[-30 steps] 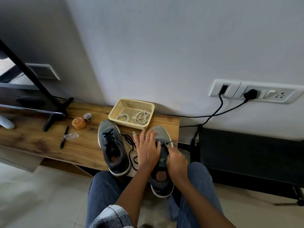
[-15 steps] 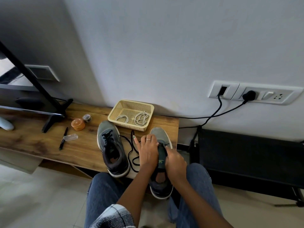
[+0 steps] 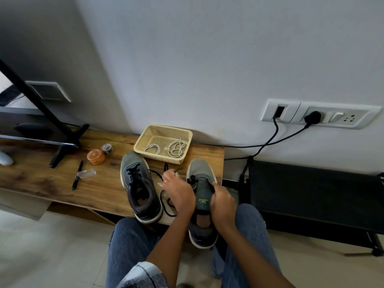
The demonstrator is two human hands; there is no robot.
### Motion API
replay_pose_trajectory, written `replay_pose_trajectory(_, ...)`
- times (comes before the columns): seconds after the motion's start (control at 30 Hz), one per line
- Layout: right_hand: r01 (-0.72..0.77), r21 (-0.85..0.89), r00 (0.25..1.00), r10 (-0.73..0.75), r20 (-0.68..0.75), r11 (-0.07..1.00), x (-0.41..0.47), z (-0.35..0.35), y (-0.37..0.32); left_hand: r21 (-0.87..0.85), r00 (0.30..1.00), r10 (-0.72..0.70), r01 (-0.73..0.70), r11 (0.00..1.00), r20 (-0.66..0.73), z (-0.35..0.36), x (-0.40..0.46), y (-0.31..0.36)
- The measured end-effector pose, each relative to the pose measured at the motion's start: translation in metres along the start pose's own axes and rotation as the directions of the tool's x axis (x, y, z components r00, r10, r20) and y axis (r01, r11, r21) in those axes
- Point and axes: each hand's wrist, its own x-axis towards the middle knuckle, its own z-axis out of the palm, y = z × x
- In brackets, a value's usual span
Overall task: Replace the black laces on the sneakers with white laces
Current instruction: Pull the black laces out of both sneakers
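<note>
Two grey sneakers stand on the wooden table [image 3: 52,183]. The left sneaker [image 3: 139,183] is laced in black. The right sneaker [image 3: 200,171] hangs over the table's front edge with its tongue [image 3: 203,197] raised. My right hand [image 3: 223,204] grips that sneaker at the tongue's right side. My left hand [image 3: 178,192] is just left of the tongue, fingers curled and pinching a black lace [image 3: 164,197] that trails in loops between the two shoes. White laces [image 3: 176,147] lie coiled in the cream basket [image 3: 162,128] behind the shoes.
On the table's left part lie a black pen [image 3: 77,178], a clear cap [image 3: 86,173], an orange jar [image 3: 95,156] and a small tape roll [image 3: 107,148]. A black stand's foot [image 3: 62,150] rests there too. Cables [image 3: 270,142] run from wall sockets. My knees are below the table's edge.
My left hand was flat over the right sneaker; it has curled its fingers and moved left and back, drawing the black lace out. The right hand keeps its hold.
</note>
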Motion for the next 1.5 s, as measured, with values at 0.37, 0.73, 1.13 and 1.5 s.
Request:
replay_pose_trajectory(0.37,0.011,-0.023,1.000,-0.011,-0.005,1.000,-0.001,0.002,0.006,-0.070,0.997,-0.059,0.063,0.996,0.052,-0.014,-0.003,-0.001)
replay_pose_trajectory(0.73,0.208,-0.099,0.976,-0.213,-0.052,0.973,0.014,0.000,-0.014,0.081,0.942,0.087,-0.119,0.990,0.323,-0.013,-0.037,-0.035)
replay_pose_trajectory(1.13,0.352,-0.286,0.932,-0.305,0.198,0.891,0.050,0.007,-0.034,0.092,0.910,0.072,-0.119,0.989,0.408,-0.010,-0.035,-0.033)
replay_pose_trajectory(1.5,0.289,-0.005,0.950,-0.286,0.128,0.957,0.048,0.011,-0.023,0.020,0.934,0.009,-0.017,1.000,0.357,-0.013,-0.041,-0.024)
